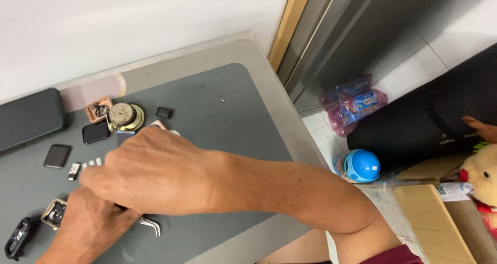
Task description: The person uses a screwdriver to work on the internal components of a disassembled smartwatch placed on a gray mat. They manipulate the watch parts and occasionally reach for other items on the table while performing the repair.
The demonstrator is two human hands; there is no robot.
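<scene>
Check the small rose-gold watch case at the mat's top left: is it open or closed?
Open. The watch case lies with no screen on it, dark inner parts showing inside its frame. A loose dark screen lies just below it.

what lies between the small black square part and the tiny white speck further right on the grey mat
Nothing: in the head view the grey mat is bare between the small black square part and the tiny white speck.
</scene>
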